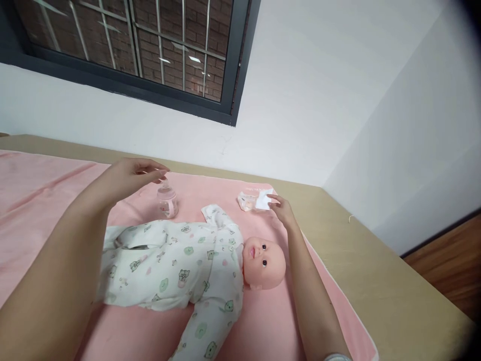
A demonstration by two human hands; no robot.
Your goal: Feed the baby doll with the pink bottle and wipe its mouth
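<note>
A baby doll (263, 261) in a white printed romper (176, 268) lies on its back on a pink mat (45, 190), head to the right. My left hand (137, 173) hovers just above a small pink baby bottle (166, 200), fingers stretched out and holding nothing. My right hand (281, 208) reaches past the doll's head, and its fingertips pinch the edge of a white tissue (263, 200) that sticks out of a small wipes pack (248, 199).
The mat covers a tan table (376, 281) set in a corner of white walls. A dark-framed barred window (143, 45) is above the far edge. Wooden floor (451, 271) shows beyond the table's right edge.
</note>
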